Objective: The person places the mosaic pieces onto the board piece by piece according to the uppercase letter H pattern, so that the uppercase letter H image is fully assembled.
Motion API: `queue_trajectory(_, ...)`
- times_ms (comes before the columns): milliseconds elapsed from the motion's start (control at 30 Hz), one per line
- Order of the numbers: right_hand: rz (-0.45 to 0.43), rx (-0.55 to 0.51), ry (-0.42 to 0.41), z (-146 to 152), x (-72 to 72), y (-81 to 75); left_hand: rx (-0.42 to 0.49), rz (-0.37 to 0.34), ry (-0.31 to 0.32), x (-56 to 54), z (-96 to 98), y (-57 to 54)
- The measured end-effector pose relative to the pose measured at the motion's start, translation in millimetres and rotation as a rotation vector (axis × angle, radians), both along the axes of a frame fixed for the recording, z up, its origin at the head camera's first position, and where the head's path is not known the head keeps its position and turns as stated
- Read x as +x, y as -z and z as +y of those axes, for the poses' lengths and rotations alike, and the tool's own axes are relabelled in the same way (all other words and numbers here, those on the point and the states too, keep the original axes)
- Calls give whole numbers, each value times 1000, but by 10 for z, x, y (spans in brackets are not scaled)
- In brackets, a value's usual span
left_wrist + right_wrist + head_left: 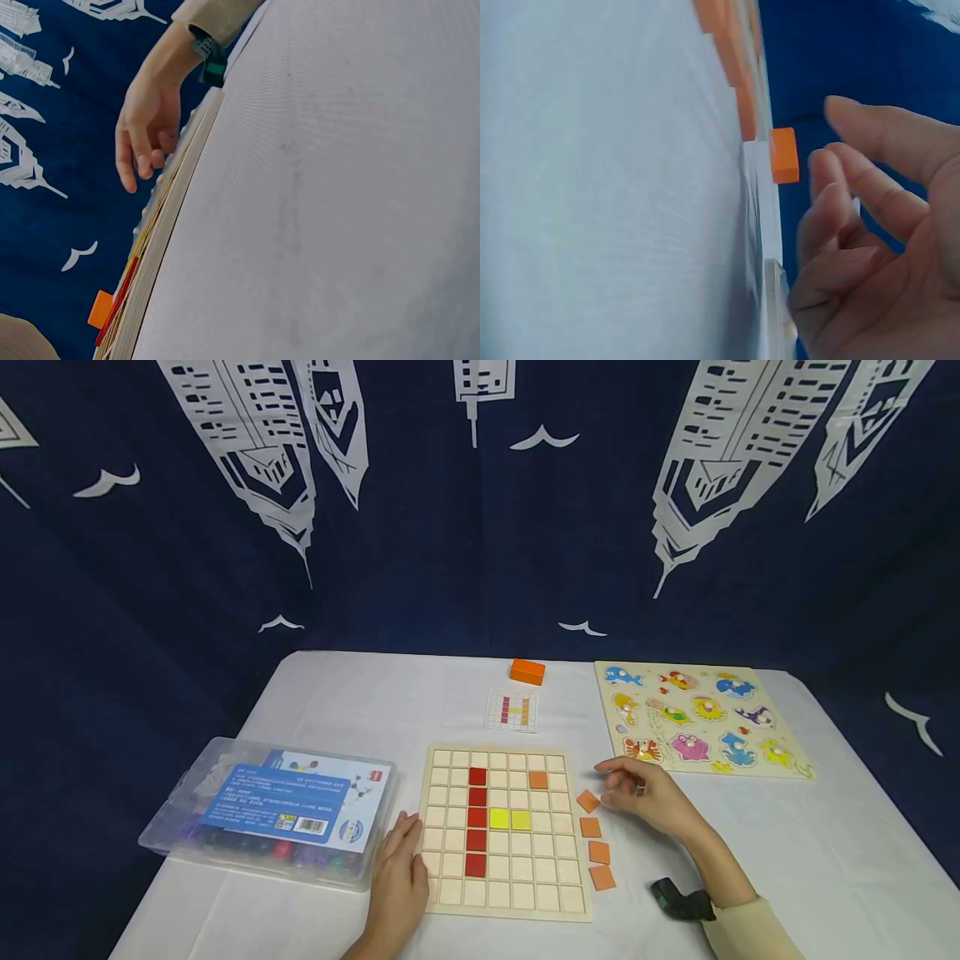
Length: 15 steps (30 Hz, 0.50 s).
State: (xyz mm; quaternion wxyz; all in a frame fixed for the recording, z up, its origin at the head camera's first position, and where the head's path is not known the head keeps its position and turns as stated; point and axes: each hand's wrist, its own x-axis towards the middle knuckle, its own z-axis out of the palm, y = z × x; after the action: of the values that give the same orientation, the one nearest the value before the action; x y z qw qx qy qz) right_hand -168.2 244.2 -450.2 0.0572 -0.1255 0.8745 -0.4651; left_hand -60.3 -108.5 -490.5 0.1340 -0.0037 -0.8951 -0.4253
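A wooden grid board [506, 913] lies flat before me. Several red tiles [476, 817] form a column on it, with two yellow tiles [498, 819] side by side to their right. One orange tile [537, 779] sits in a cell at the upper right. My left hand [397, 885] rests along the board's left edge, fingers extended. Off the right edge, my right hand [651, 795] hovers close by the topmost loose orange tile [588, 801]. Its fingers [870, 176] are loosely bent, with nothing between them in the right wrist view. More loose orange tiles [599, 852] line up below.
Behind the board lie a small printed pattern card [512, 710] and an orange block [527, 672]. A clear plastic box [352, 878] with blue labels stands at the left. At the back right is a sea-animal peg puzzle [705, 752]. White cloth [825, 877] covers the table.
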Motion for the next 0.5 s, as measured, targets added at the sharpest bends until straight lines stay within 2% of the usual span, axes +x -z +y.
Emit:
queue_trajectory(167, -27, -37, 5, 48, 8, 119, -2, 17, -5, 3, 1, 1)
queue_trajectory(500, -38, 27, 17, 15, 19, 207, 1, -3, -3, 1, -4, 8)
